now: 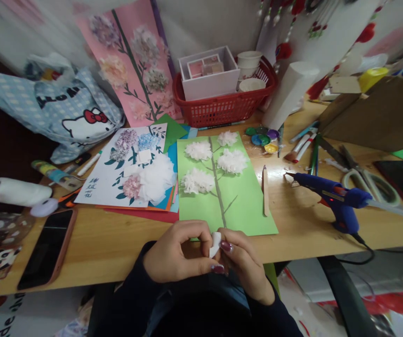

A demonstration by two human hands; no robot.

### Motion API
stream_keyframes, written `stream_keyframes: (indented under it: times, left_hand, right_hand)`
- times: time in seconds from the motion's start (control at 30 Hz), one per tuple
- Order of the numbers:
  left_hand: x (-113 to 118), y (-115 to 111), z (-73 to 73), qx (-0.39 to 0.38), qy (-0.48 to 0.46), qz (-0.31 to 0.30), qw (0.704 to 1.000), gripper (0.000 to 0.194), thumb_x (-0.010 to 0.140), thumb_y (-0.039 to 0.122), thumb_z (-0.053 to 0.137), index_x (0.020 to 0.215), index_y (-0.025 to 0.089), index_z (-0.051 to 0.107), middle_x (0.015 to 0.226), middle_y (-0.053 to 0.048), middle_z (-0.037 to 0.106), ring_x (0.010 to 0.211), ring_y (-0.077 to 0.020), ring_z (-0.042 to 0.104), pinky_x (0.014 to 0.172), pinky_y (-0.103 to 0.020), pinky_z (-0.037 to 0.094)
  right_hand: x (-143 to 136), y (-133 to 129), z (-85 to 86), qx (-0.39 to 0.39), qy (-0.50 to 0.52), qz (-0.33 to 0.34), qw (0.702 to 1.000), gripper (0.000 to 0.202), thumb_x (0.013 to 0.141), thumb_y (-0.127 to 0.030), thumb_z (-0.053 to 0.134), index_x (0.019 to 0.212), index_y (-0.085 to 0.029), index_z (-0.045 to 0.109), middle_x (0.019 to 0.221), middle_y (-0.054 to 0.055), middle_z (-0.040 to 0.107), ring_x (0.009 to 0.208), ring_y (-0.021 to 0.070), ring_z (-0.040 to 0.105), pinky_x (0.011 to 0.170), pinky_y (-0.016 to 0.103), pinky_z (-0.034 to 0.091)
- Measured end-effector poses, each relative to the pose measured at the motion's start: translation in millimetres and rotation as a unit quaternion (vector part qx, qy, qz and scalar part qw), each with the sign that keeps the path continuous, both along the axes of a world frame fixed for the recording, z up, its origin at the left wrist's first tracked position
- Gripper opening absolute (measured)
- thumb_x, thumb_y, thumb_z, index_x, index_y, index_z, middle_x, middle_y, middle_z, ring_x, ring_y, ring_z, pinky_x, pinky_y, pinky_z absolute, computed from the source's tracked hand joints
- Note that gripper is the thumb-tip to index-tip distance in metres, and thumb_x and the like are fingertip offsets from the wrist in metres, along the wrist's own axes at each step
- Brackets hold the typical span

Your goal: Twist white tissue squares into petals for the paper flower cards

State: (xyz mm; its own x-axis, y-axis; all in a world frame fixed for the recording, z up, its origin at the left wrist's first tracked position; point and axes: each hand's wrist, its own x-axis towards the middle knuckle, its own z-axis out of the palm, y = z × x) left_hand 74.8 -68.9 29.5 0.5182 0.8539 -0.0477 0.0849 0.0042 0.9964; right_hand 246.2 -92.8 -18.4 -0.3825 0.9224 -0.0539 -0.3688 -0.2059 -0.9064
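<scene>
White paper piece (216,244), small and folded or rolled, sits between the fingertips of 2 hands, in front of the near edge of the green sheet (201,215). That sheet lies on the wooden table (117,243) and carries 4 fluffy white flowers (232,161) around a painted grey-green stem (217,187), with 1 bare twig at its lower right. The hands partly cover the sheet's near edge.

A wooden stick (265,192) lies along the sheet's right side. Further right are a blue glue gun (338,194) with a red light showing, its nozzle pointing left, then scissors (366,180). Small paint pots (264,139) sit beyond the sheet's far right corner, near a red basket (218,112) holding a white box (208,77) and paper cups (249,63). On the left, a white sheet (96,187) with flower decorations bears a pile of white tissue (157,178); a phone (48,248) lies nearer the person.

The left hand (178,250) has its index finger curled against the piece's left side, its thumb reaching beneath, with an open gap between the 2 digits farther back. The right hand (248,264) presses its thumb at the piece's right edge. Both are closed on the piece at the fingertips; the fingers underneath are hidden.
</scene>
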Motion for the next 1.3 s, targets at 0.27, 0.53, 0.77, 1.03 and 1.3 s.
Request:
stream_keyframes:
  times: [0.27,0.53,0.77,1.03,1.3]
  left_hand:
    - [0.4,-6.2,-7.0,-0.045,-0.059,0.028,0.997,0.029,0.077,0.025,0.078,0.075,0.022,0.05,0.076,-0.003,0.064,0.071,-0.0185,0.067,0.067,-0.03,0.055]
    - [2.9,-3.7,-8.6,0.235,0.087,0.153,0.956,0.023,0.084,0.011,0.067,0.104,0.021,0.074,0.091,-0.005,0.067,0.085,-0.0176,0.065,0.077,-0.028,0.055]
    - [7.4,-5.9,-21.5,0.306,0.074,0.238,0.919,0.036,0.085,0.001,0.065,0.106,0.027,0.078,0.105,-0.004,0.069,0.098,-0.0168,0.066,0.085,-0.027,0.056]
    - [9.1,-5.3,-22.3,0.307,0.055,0.279,0.908,0.021,0.08,0.007,0.074,0.087,0.026,0.08,0.099,-0.005,0.07,0.093,-0.0192,0.068,0.081,-0.031,0.058]
    - [4.7,-1.6,-19.6,0.245,0.016,0.278,0.928,0.017,0.073,0.016,0.084,0.068,0.021,0.068,0.075,-0.001,0.065,0.073,-0.0161,0.062,0.071,-0.029,0.05]
  right_hand:
    - [-3.5,2.4,4.2,-0.006,0.019,-0.025,0.999,0.038,0.098,-0.045,0.053,0.077,-0.017,0.067,0.053,-0.003,0.048,0.044,0.0112,0.039,0.045,0.025,0.03]
    - [-7.0,-0.8,3.1,0.045,-0.05,-0.063,0.996,0.038,0.103,-0.045,0.047,0.092,-0.019,0.072,0.055,-0.002,0.051,0.046,0.0122,0.042,0.047,0.026,0.035]
    - [-8.7,-0.9,-2.3,0.036,-0.018,-0.097,0.994,0.028,0.103,-0.038,0.05,0.103,-0.019,0.07,0.056,-0.004,0.052,0.044,0.0091,0.042,0.044,0.021,0.034]
    - [-10.0,4.5,3.2,-0.021,0.014,-0.151,0.988,0.031,0.091,-0.048,0.067,0.084,-0.017,0.069,0.049,-0.005,0.049,0.039,0.0082,0.038,0.038,0.02,0.034]
    - [-8.2,3.9,5.1,-0.008,0.006,-0.115,0.993,0.024,0.094,-0.043,0.066,0.095,-0.02,0.068,0.056,-0.005,0.051,0.045,0.0089,0.043,0.046,0.021,0.037]
